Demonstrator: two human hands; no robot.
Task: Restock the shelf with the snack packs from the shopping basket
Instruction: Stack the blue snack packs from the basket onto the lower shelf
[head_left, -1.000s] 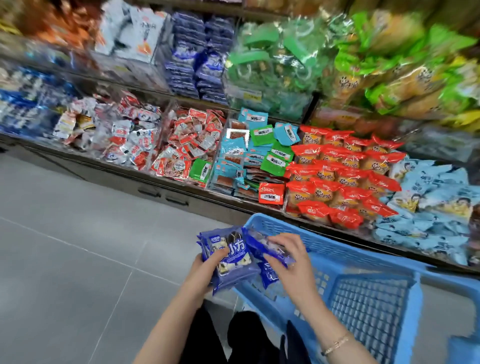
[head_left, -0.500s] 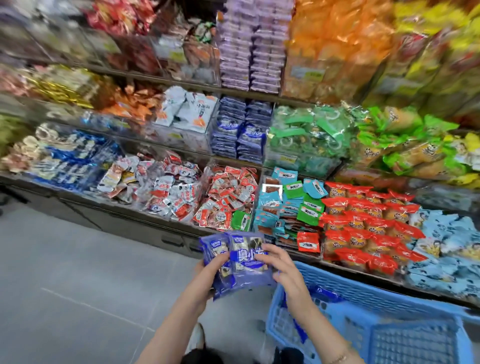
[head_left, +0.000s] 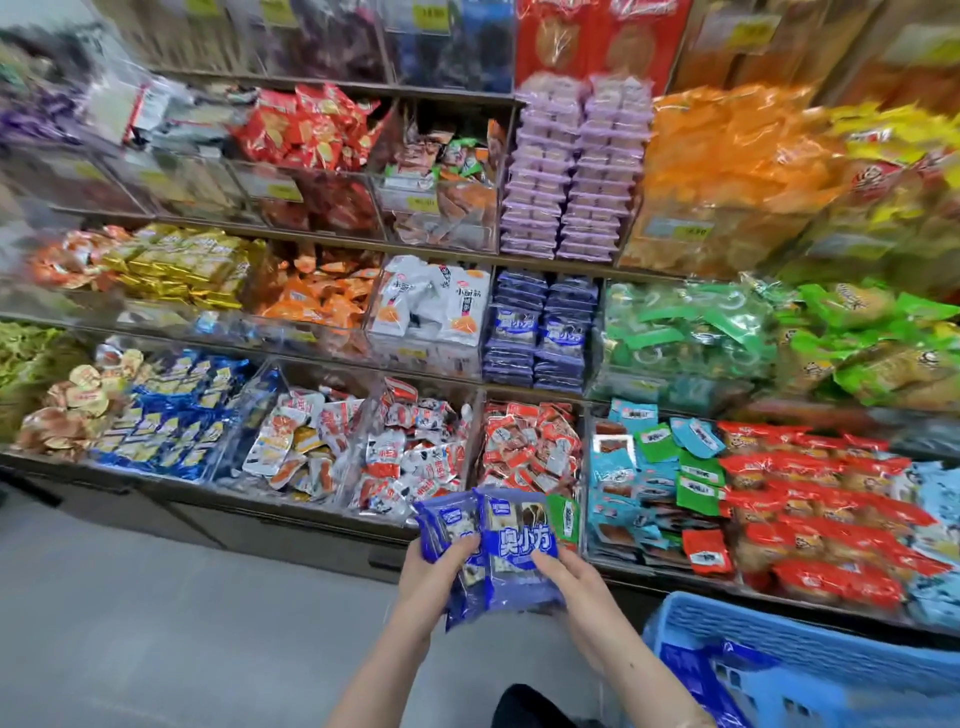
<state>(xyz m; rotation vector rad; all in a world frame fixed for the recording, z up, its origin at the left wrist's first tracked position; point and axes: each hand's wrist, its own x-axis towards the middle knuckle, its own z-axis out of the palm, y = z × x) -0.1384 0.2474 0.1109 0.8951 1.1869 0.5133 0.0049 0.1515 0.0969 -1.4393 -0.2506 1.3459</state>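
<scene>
Snack packs in blue wrappers, held by both hands in front of the shelf.
The left hand grips the fanned bunch from the left side, its thumb across the front. The right hand pinches the lower right edge of the front pack. The packs stand upright above the grey floor, just before the lowest row of clear bins. The blue shopping basket sits low at the right, near the right forearm. Matching stacked packs fill two columns in a bin on the middle row, straight above the hands.
</scene>
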